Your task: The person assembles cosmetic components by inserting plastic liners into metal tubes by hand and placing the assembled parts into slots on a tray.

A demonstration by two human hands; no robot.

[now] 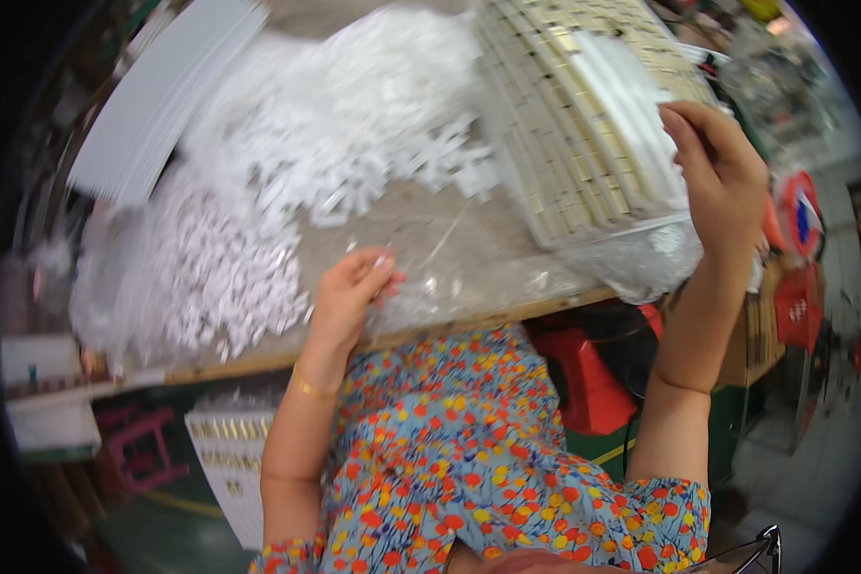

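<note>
My left hand [346, 295] is above the table's near edge, with its thumb and fingers pinched together. A tiny pale spot shows at its fingertips, but I cannot make out what it is. On the right, my right hand [725, 177] is raised with fingers curled in a pinch, over the side of a stack of long white strips bearing gold-coloured pieces [569, 120]. Whatever may be in that pinch is too small or blurred to tell. Small white plastic parts [230, 263] lie heaped left of my left hand, and flat white pieces [344, 172] spread beyond it.
A stack of long white panels [167, 100] stands at the far left. Clear plastic film [631, 258] hangs over the front edge. Below the table are a red plastic object [588, 378] and a white box with gold pieces [234, 450]. Red baskets [796, 306] stand at right.
</note>
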